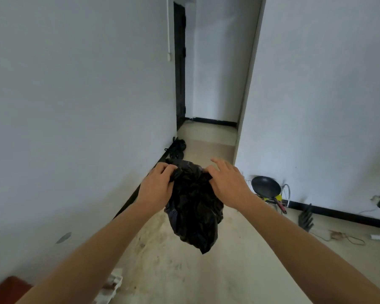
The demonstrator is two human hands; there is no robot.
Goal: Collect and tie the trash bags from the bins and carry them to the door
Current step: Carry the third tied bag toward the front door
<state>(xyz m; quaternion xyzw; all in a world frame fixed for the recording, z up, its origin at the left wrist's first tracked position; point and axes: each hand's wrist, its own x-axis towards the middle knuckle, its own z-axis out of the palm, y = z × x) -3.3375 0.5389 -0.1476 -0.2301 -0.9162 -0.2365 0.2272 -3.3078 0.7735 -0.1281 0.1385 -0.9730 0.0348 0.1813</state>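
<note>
**Bag up, knot to come**

The bag (195, 207) is held in mid-air, clear of the floor (239, 270). One ear is clenched in the left hand (157, 186). The other looks pinched under the thumb of the right hand (227, 183), fingers spread. For a sound knot, both ears should be drawn taut, crossed and cinched low.

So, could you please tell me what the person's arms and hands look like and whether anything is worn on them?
The left arm and right arm are both bare as far up as the view shows, with no sleeve in sight. The left hand and right hand wear no gloves, and no watch, ring, band or marking shows on the sides facing the camera.
</note>
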